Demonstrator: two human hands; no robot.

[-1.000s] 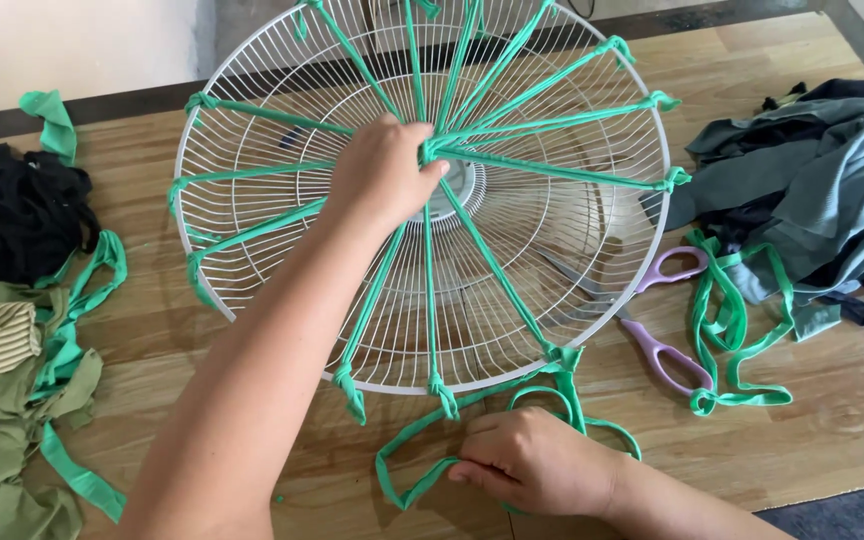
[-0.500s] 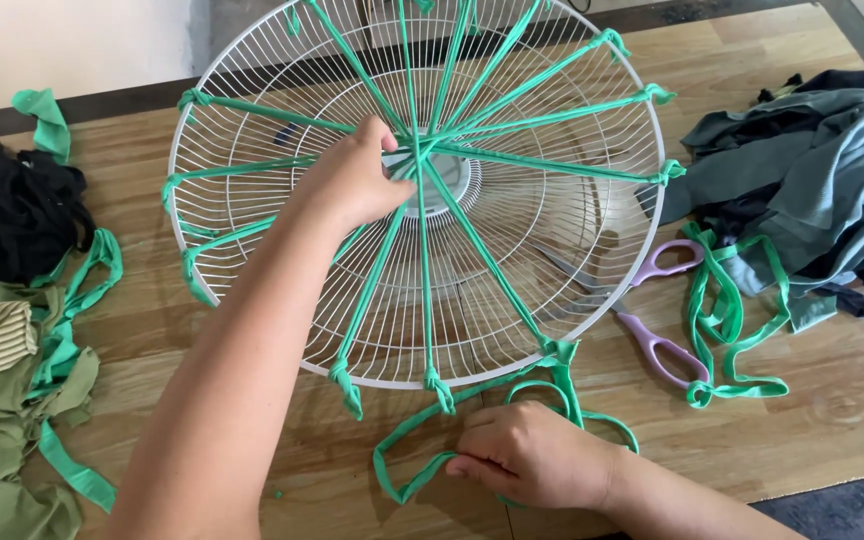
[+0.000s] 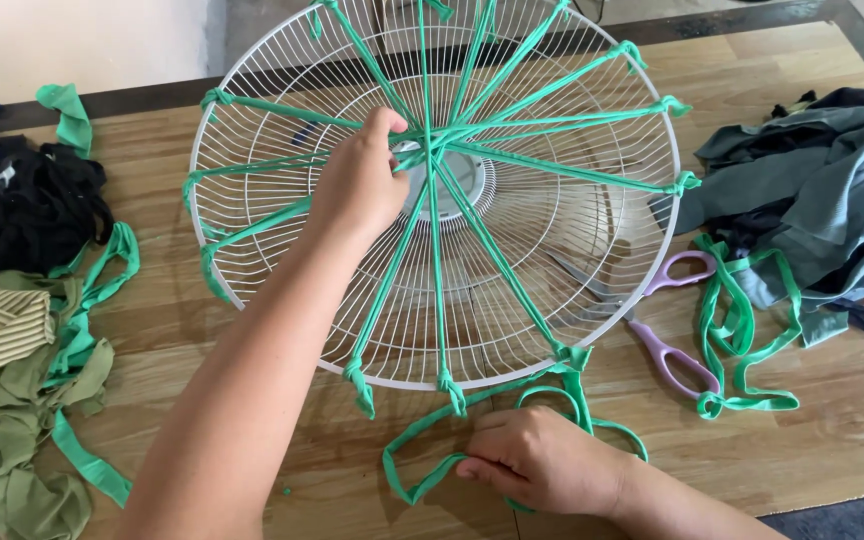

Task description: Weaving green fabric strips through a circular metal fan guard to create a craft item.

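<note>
A white wire fan guard lies on the wooden table, with green fabric strips stretched like spokes from its rim to its centre. My left hand rests on the guard just left of the centre and pinches the strips where they meet. My right hand lies on the table below the guard's near rim, its fingers closed on a loose green strip that runs up to a knot on the rim.
Purple-handled scissors lie partly under the guard's right side, next to a looped green strip. A heap of grey and dark cloth sits at the right. Black, striped and olive fabric scraps pile up along the left edge.
The guard has turned or shifted slightly under my left hand, which stays at the centre. My right hand has kept its place on the loose strip.
</note>
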